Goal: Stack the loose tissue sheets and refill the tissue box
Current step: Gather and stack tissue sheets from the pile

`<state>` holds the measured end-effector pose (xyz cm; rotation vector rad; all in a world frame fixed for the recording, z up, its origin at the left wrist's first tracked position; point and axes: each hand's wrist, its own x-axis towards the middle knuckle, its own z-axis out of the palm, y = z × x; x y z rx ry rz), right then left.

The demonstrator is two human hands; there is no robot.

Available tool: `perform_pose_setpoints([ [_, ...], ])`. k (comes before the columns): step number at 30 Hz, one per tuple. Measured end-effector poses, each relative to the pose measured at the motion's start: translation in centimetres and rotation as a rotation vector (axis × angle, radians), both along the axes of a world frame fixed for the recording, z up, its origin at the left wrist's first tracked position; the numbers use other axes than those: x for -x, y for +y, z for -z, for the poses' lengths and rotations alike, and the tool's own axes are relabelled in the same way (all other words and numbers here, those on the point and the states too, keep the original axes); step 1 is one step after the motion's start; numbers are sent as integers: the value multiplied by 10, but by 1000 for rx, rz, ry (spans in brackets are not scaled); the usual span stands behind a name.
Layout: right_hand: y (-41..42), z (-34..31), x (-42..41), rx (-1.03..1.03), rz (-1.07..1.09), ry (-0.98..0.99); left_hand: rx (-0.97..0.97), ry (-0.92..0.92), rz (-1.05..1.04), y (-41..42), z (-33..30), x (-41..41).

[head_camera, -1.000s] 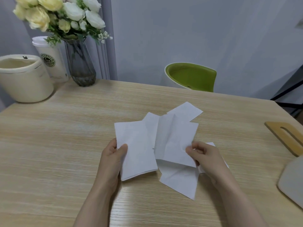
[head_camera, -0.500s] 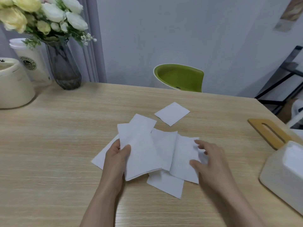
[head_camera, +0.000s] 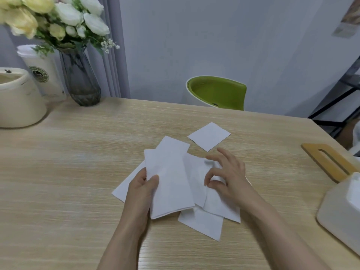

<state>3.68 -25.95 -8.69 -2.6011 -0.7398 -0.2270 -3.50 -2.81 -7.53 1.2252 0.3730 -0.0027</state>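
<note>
While left hand [head_camera: 143, 189] pinches stack [head_camera: 168, 184] to keep gathered sheets squared, right hand [head_camera: 227, 177] hovers half-open over loose sheets [head_camera: 202, 221] beside stack, holding nothing, likely picking next. One sheet [head_camera: 209, 135] beyond stack. Box [head_camera: 339, 211] right of stack, lid [head_camera: 329, 162] off. Pale wood worktop [head_camera: 68, 182]; vase [head_camera: 79, 82], green chair [head_camera: 218, 92] beyond.

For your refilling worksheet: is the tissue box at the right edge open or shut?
Open. The white tissue box has no cover on top, and its wooden slotted lid lies flat on the table just behind it.

I see a pale grey wall [head_camera: 214, 36], a green chair [head_camera: 217, 92] behind the wood-grain desk [head_camera: 58, 182], grey curtain [head_camera: 115, 61] left, black shelf frame [head_camera: 339, 94] right.
</note>
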Motion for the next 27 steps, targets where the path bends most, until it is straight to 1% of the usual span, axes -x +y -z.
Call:
perform_pose_setpoints([
  [2, -1, -6, 6, -67, 1, 2, 17, 3, 8, 0, 0, 0],
  [3, -1, -11, 11, -136, 15, 17, 24, 3, 14, -1, 0, 1],
  [5, -2, -25, 22, -350, 95, 104, 23, 1, 23, -2, 0, 1],
  [8, -3, -47, 35, -774, 249, 184, 35, -2, 33, -4, -1, 2],
  [9, -5, -52, 37, -906, 308, 244, 42, -2, 38, -4, -1, 3],
  [10, -8, -55, 39, -998, 373, 324, 46, -1, 43, -5, -1, 3],
  [11, -10, -57, 42, -1027, 429, 400, 47, 0, 48, -6, -1, 3],
  [14, -16, -49, 47, -933, 557, 556, 47, 1, 69, -8, -2, 5],
  [17, -21, -41, 53, -766, 587, 650, 50, 2, 109, -11, -3, 7],
  [22, -29, -32, 56, -421, 620, 625, 58, 21, 130, -12, -2, 6],
  [23, -30, -31, 56, -393, 619, 611, 58, 23, 134, -12, -2, 6],
  [25, -30, -30, 57, -414, 618, 539, 63, 25, 136, -12, -2, 6],
  [26, -29, -32, 58, -471, 610, 492, 63, 25, 134, -12, -1, 6],
  [27, -28, -36, 59, -576, 599, 457, 60, 26, 131, -12, -1, 6],
])
